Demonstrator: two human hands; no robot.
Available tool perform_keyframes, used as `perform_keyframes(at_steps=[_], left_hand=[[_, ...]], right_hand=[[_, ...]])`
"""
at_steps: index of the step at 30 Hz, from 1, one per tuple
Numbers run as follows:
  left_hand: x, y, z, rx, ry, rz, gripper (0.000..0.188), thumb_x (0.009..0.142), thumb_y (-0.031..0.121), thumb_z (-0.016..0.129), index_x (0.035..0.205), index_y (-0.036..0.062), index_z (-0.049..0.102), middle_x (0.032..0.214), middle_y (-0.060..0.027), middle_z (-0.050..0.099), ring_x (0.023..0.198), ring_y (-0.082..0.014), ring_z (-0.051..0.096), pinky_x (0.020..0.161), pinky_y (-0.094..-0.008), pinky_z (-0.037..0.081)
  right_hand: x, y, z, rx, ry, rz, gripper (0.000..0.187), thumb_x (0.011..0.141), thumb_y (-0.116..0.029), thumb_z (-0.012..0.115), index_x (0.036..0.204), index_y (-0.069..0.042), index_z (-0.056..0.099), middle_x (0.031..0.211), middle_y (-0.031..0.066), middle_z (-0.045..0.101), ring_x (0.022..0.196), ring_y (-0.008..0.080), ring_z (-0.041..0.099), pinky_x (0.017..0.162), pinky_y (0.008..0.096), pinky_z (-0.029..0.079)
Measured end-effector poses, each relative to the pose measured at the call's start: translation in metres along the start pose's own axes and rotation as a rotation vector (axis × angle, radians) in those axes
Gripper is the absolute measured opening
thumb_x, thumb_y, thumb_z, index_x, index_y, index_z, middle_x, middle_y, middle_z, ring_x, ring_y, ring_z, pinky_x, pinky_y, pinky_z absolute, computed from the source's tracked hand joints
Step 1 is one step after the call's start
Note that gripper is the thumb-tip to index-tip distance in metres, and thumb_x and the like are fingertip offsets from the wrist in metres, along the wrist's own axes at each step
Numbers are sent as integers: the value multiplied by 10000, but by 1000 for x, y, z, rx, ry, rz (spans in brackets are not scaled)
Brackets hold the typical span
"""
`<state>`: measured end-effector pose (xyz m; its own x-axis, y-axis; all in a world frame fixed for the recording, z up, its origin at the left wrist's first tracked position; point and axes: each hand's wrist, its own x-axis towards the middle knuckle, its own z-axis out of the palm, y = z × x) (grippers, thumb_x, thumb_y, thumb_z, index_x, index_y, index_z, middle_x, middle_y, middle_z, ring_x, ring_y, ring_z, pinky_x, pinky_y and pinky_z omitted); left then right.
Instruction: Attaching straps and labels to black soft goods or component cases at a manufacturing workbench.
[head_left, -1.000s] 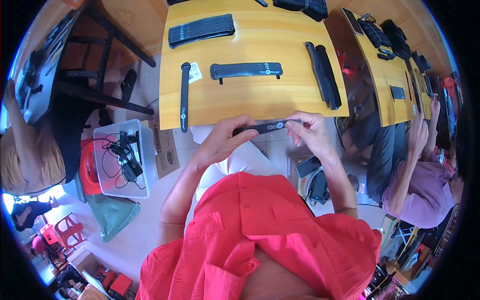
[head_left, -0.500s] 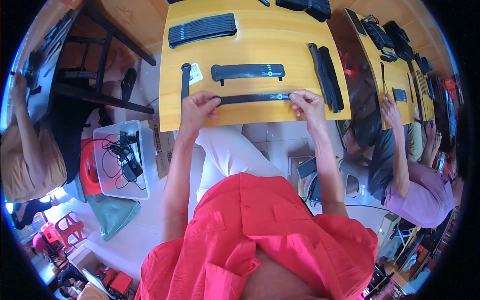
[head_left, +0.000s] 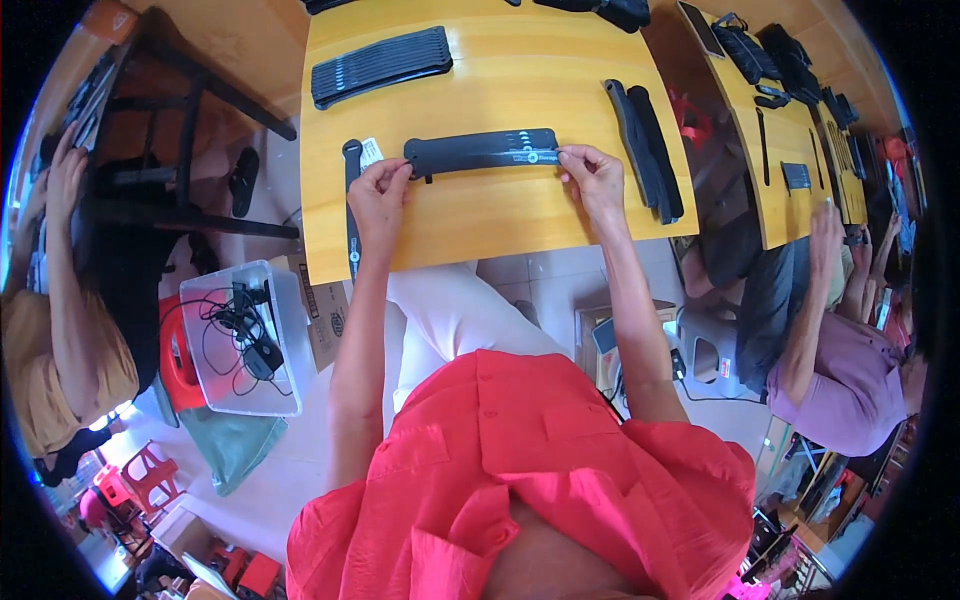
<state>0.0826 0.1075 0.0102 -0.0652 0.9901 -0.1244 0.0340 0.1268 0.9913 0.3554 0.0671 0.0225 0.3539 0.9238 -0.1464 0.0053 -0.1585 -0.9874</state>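
Note:
A black strap [head_left: 490, 160] is stretched sideways between my two hands, over the front edge of a small stack of like straps [head_left: 470, 143] at mid-table. My left hand [head_left: 380, 208] pinches its left end. My right hand [head_left: 597, 185] pinches the right end, near pale printing. The strap and the stack overlap, so I cannot tell whether they touch all along. Beside my left hand a single strap [head_left: 351, 215] with a rounded, holed end lies lengthwise, partly over a white label [head_left: 371, 151].
A bigger strap stack [head_left: 382, 68] lies at the table's far left, and long black bundles [head_left: 645, 150] lie along the right edge. On the floor at left stands a clear bin [head_left: 245, 340] with cables. Co-workers sit both sides; a purple-sleeved person [head_left: 840, 380] works at the right-hand table.
Both hands have carried the strap away from the table's near edge, up onto the middle stack. The view has shifted slightly. At right, the co-worker's hand has drawn back from a strap.

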Motion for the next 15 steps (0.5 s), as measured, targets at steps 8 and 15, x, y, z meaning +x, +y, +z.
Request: perform_keyframes(at_steps=[8, 15], left_hand=[[4, -12, 9, 146, 173, 213, 114, 770, 20, 663, 871, -34, 655, 670, -4, 586, 568, -36, 481, 539, -184, 400], [-1, -11, 13, 154, 180, 205, 119, 765, 20, 670, 873, -27, 656, 673, 0, 589, 564, -31, 480, 534, -181, 397]], right_hand=[[15, 16, 4, -70, 60, -87, 93, 768, -11, 660, 853, 27, 665, 628, 37, 617, 533, 70, 538, 472, 196, 415], [11, 21, 9, -172, 165, -202, 67, 772, -6, 649, 835, 7, 666, 673, 27, 610, 534, 60, 518, 481, 209, 419]])
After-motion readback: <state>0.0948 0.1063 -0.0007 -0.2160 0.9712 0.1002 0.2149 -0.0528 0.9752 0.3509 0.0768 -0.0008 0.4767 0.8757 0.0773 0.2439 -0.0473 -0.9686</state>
